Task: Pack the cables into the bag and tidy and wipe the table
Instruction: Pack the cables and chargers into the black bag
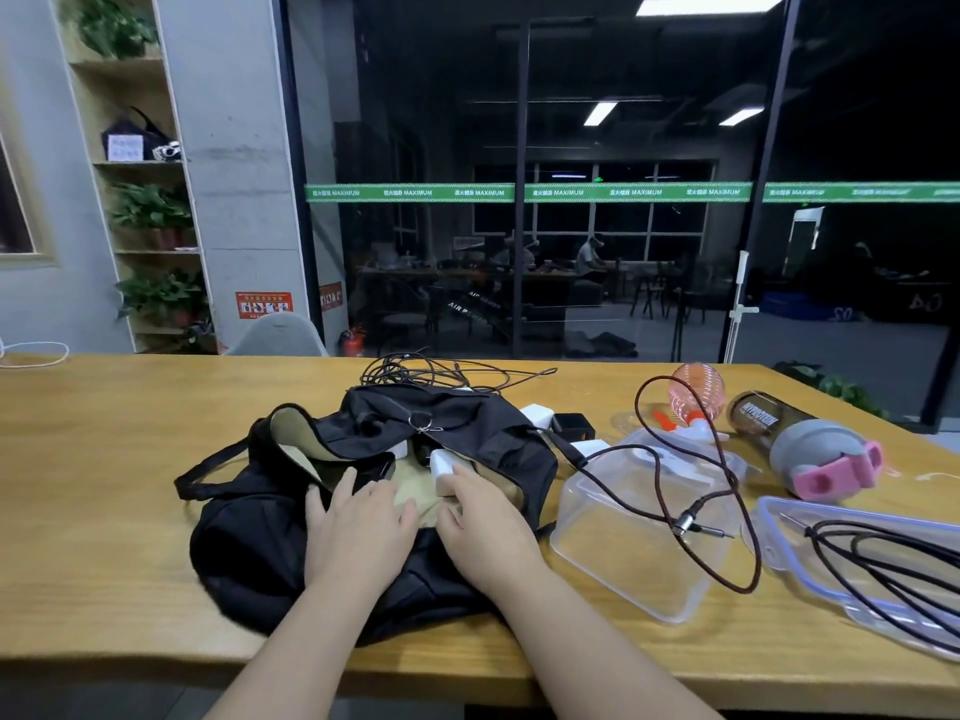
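While the black bag point(363, 491) lies open at table centre, both hands work at its mouth. Head view, the only one: left hand point(358, 532) rests flat on the bag's near lip, fingers straight, gripping nothing; probably pinning the fabric so the opening stays wide. Right hand point(483, 517) reaches in, fingertips point(460, 472) against a white charger block point(441, 466) on the tan lining; whether they pinch it or only push it I cannot tell. Cables not yet packed: a dark tangle point(441, 374) at 12 o'clock from the bag; a brown braided cable point(675, 470) at 3 o'clock, looped over a clear container point(631, 563); a black cable point(883, 574) on the lid point(779, 522) further right. Bottle point(800, 444) on its side at 2 o'clock. Wooden table point(104, 485) not yet wiped.
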Tool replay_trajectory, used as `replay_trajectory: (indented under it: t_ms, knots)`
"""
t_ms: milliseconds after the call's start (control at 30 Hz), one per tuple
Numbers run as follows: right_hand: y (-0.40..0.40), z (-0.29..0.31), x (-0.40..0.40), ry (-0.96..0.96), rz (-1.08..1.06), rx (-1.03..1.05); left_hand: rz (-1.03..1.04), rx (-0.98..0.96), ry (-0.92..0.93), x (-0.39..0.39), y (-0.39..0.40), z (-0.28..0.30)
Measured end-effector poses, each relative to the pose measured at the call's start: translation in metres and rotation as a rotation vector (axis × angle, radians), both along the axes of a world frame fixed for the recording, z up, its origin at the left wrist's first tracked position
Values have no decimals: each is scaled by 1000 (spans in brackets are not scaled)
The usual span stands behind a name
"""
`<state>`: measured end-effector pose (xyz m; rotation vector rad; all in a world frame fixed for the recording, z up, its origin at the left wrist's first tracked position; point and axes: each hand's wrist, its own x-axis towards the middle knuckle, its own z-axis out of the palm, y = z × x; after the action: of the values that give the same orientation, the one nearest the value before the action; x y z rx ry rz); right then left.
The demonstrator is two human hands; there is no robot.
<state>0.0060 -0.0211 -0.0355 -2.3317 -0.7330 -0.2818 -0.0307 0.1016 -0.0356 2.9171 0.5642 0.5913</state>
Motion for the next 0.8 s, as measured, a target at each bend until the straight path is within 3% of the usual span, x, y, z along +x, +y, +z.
replay_trajectory:
  t_ms: [200, 300, 567, 667, 800]
  knots:
    - [-32, 5, -27, -6, 6, 348, 30, -165, -229, -10, -24, 16]
    - [-45, 12, -36, 61, -20, 588, -77, -385, -380, -7, -56, 30]
    - [-99, 55, -53, 56, 8, 823, -347, -689, -579, -27, -116, 54]
    - [-121, 64, -57, 35, -7, 906, -484, -683, -584, -29, -139, 55]
    - [-151, 69, -59, -22, -90, 982, -670, -452, -535, -23, -171, 51]
